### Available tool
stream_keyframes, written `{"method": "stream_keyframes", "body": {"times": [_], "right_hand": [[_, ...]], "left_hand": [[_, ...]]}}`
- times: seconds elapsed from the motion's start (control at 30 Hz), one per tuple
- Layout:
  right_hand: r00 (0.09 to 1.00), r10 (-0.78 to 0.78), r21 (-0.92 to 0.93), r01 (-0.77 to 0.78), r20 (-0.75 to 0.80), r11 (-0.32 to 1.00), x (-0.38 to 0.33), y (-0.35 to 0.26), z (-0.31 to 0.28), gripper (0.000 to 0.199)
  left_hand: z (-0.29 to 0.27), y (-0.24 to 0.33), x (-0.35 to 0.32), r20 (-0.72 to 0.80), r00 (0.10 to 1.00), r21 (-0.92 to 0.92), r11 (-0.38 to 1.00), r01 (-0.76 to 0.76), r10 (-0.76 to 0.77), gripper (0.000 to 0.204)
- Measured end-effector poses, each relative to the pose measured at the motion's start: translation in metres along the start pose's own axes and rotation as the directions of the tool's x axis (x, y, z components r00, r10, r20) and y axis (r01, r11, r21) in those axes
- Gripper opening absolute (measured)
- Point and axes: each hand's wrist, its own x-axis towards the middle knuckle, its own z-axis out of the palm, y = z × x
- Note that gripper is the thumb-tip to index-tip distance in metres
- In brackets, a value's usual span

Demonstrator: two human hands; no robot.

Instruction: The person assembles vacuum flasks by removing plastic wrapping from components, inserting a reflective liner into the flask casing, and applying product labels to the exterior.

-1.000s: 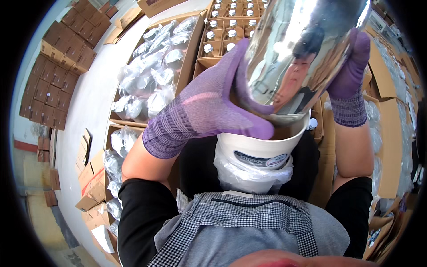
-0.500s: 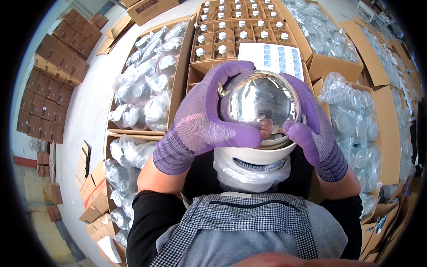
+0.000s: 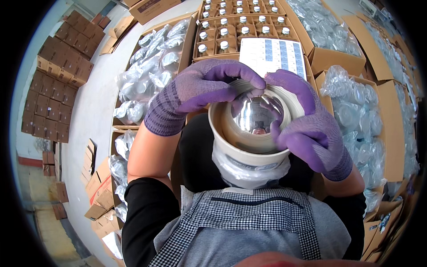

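A white bucket [image 3: 249, 156], its lower part wrapped in clear plastic, stands upright against my lap. Inside it are cream ringed layers [image 3: 291, 100] like a roll, and in their middle a shiny mirrored silver dome [image 3: 255, 116]. My left hand [image 3: 209, 84], in a purple glove, curls over the far left of the rings with thumb and fingers bent. My right hand [image 3: 309, 129], gloved alike, bends around their right side, its thumb slightly blurred beside the dome. Both index fingertips nearly meet at the far edge of the dome; what they pinch, if anything, is too small to make out.
Ahead stands a divided carton of white-capped bottles [image 3: 244, 30], with a printed sheet [image 3: 272, 55] on its near edge. Cartons of plastic-wrapped clear pieces stand left [image 3: 149, 73] and right [image 3: 353, 113]. Brown boxes [image 3: 55, 89] are stacked by the far left wall.
Both hands held a large silver ball above the bucket. Now a smaller-looking silver dome shows lower, within the rings, and the hands have shifted to the rings' edges. The bucket's inside is more exposed.
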Motion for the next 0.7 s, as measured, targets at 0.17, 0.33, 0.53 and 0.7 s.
{"method": "stream_keyframes", "body": {"times": [0.17, 0.33, 0.53, 0.7], "right_hand": [[0.832, 0.504, 0.372, -0.402, -0.232, 0.836, -0.006, 0.072, -0.039, 0.054], [0.522, 0.850, -0.855, -0.408, 0.070, 0.321, -0.043, 0.215, -0.024, 0.066], [0.524, 0.851, -0.793, -0.499, 0.046, 0.350, -0.036, 0.238, -0.013, 0.075], [0.774, 0.572, 0.004, -0.593, -0.271, 0.805, 0.058, 0.154, 0.011, 0.079]], "left_hand": [[0.028, 0.033, -0.008, 0.074, 0.985, 0.791, 0.592, -0.152, 0.154, 0.066], [0.003, 0.017, 0.002, 0.250, 0.955, 0.630, 0.722, -0.286, 0.160, 0.074], [-0.014, -0.011, 0.004, -0.301, 0.896, 0.182, 0.942, -0.282, 0.326, 0.073], [-0.016, -0.055, 0.049, -0.539, 0.842, 0.065, 0.997, 0.042, -0.001, 0.074]]}}
